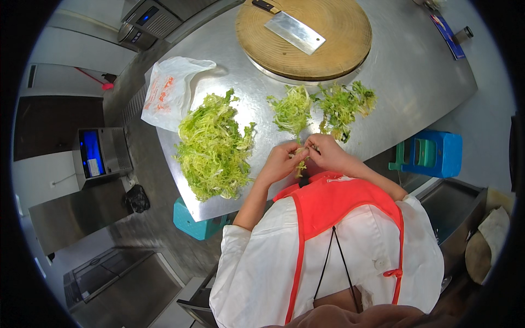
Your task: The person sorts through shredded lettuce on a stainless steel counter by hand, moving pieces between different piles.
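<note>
My left hand [284, 160] and my right hand [324, 150] meet at the near edge of the steel table, fingers pinched on a small sprig of frisée lettuce [300, 167]. Part of the sprig hides behind my fingers. Just beyond them lies a small pale-green frisée pile [290, 107]. To its right is a darker pile of frisée leaves [343, 107], some of them brownish. A large heap of frisée [215, 147] spreads out on the left. Behind that heap a white plastic bag [172, 90] with red printing stands crumpled.
A cleaver [295, 32] lies on a thick round wooden chopping block [344, 49] at the table's far side. A blue booklet [447, 37] and a small jar [463, 35] are at far right. Blue stool [445, 153] and teal stool [195, 219] stand by the steel table [410, 90].
</note>
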`<state>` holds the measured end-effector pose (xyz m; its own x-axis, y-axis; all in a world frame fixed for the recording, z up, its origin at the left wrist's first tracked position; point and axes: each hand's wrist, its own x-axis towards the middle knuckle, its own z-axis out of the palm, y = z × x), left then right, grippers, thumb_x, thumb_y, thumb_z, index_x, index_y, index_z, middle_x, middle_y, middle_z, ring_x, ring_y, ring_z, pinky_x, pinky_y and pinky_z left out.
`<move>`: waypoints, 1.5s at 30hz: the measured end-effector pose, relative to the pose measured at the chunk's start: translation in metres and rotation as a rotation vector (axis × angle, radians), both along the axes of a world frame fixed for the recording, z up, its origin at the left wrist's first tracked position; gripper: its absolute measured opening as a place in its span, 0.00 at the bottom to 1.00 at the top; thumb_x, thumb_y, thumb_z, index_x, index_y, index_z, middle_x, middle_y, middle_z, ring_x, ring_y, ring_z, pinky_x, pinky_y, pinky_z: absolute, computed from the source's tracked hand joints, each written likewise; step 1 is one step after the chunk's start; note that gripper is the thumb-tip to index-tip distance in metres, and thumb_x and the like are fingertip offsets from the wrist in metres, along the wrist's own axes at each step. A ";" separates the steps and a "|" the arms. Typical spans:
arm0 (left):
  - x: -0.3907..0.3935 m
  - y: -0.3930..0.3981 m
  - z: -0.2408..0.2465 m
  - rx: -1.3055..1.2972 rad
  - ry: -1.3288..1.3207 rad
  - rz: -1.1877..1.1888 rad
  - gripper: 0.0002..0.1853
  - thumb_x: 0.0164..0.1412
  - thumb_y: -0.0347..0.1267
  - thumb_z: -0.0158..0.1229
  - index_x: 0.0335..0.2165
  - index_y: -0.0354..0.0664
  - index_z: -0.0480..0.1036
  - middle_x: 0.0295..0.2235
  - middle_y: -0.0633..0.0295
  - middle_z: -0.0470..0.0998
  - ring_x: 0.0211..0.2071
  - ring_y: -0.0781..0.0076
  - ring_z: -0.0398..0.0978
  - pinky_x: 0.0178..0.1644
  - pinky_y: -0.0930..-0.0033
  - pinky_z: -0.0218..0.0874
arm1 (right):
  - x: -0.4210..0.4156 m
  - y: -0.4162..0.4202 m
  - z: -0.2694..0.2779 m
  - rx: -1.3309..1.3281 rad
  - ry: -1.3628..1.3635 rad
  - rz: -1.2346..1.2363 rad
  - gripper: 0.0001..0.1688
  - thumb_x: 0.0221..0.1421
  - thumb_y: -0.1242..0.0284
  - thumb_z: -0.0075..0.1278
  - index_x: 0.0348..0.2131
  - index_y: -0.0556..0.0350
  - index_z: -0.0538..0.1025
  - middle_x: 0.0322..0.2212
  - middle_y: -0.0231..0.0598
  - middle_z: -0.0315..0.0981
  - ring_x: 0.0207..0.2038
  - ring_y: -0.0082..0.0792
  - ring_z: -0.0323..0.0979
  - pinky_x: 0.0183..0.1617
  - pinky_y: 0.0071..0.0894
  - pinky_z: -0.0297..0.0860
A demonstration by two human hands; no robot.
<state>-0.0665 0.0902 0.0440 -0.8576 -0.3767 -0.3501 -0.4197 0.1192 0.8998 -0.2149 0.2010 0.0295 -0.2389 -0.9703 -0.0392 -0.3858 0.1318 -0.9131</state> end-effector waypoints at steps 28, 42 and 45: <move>0.014 -0.064 -0.002 -0.923 -0.169 0.557 0.03 0.46 0.29 0.58 0.22 0.42 0.75 0.25 0.53 0.71 0.26 0.56 0.71 0.30 0.61 0.62 | -0.094 -0.014 0.008 -0.084 0.893 -0.426 0.12 0.41 0.79 0.49 0.32 0.59 0.72 0.36 0.42 0.67 0.37 0.36 0.65 0.39 0.33 0.62; -0.037 -0.032 -0.081 -0.506 -0.297 0.615 0.13 0.47 0.39 0.57 0.22 0.39 0.75 0.22 0.54 0.75 0.23 0.57 0.73 0.28 0.60 0.64 | -0.066 0.001 0.005 -0.049 0.543 -0.229 0.12 0.39 0.79 0.48 0.30 0.61 0.72 0.30 0.47 0.67 0.37 0.47 0.64 0.41 0.42 0.60; -0.027 -0.036 -0.086 -0.485 -0.024 0.710 0.10 0.48 0.35 0.58 0.25 0.37 0.73 0.21 0.60 0.75 0.20 0.72 0.71 0.25 0.72 0.62 | -0.061 0.002 0.007 -0.085 0.419 -0.205 0.11 0.39 0.80 0.48 0.29 0.62 0.72 0.27 0.47 0.67 0.33 0.48 0.65 0.37 0.40 0.62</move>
